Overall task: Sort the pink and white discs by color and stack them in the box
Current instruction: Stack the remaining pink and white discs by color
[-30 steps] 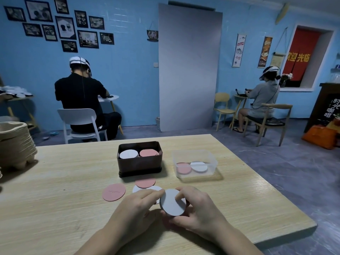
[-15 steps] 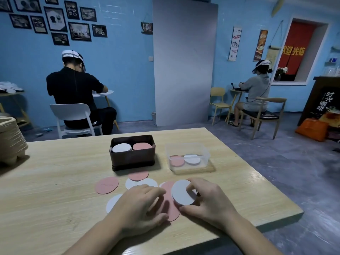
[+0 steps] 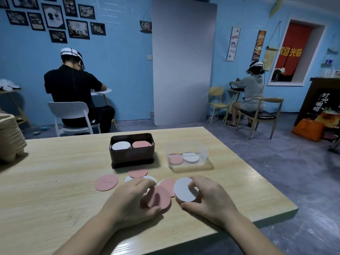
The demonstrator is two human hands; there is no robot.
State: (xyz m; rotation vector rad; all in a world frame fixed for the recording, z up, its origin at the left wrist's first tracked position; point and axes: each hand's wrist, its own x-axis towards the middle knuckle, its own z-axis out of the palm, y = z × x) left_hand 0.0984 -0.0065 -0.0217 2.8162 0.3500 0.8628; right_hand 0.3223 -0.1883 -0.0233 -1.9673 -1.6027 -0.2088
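My right hand [image 3: 209, 197] grips a small stack of white discs [image 3: 184, 189], tilted up just above the table. My left hand [image 3: 132, 199] holds a pink disc [image 3: 159, 198] between thumb and fingers, lifted at one edge. Loose discs lie behind my hands: a pink disc [image 3: 106, 182] at the left, another pink disc [image 3: 138, 173] near the box, and white ones partly hidden by my left hand. The dark brown box [image 3: 132, 157] holds a white stack [image 3: 120, 145] on its left and a pink stack [image 3: 140, 144] on its right.
A clear plastic container [image 3: 187, 144] to the right of the box holds one pink and one white disc. A stack of pulp trays [image 3: 11, 138] stands at the table's left edge. The table's right edge [image 3: 257, 173] drops to the floor. Two people sit at small tables beyond.
My right hand kept the white discs and shifted right. My left hand spread the loose discs, then curled round a pink one and raised its edge.
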